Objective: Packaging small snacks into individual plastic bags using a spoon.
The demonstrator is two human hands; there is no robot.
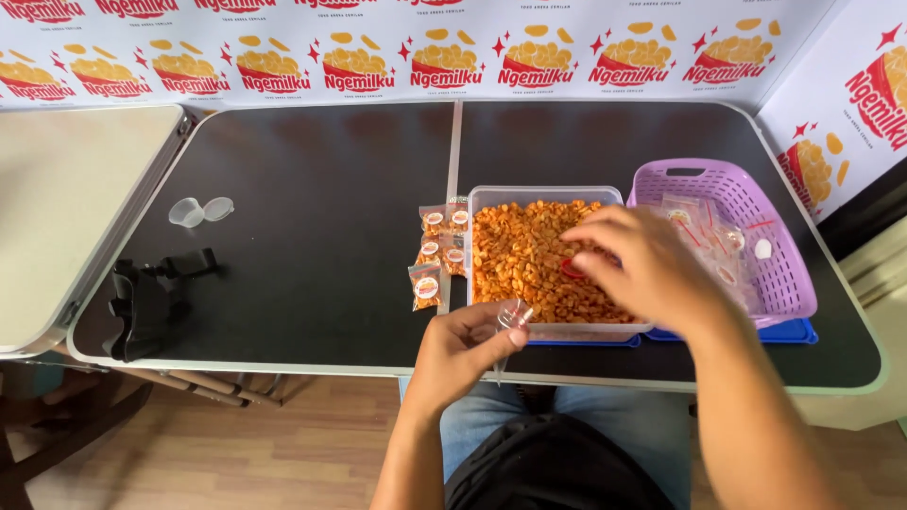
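Head view, read left to right: at 9 o'clock on the black table [312,236] lie a dark strap-like object [146,302] and, above it, a small clear cup with its lid [198,211]. Nearer the middle, 5 or so filled snack packets [436,250] lie just beside the clear tub of orange snacks [529,260]. At 6 o'clock the left hand [463,349] has its fingers closed on a small clear plastic pouch [511,319], pinched at the tub's near rim. The pouch looks feather-light, limp and slippery — best held by its top edge, as here, so the mouth can stay open. The right hand [638,264] hovers over the snacks with fingers curled down toward a small red scoop-like thing [573,269]; whether it grips it I cannot tell. The snack pieces look dry, brittle and easily spilled. At 3 o'clock a purple basket [756,203] holds more clear pouches, resting on a blue lid [784,332]. The tub's rim stands between pouch and snacks — otherwise nothing crowds the hands.
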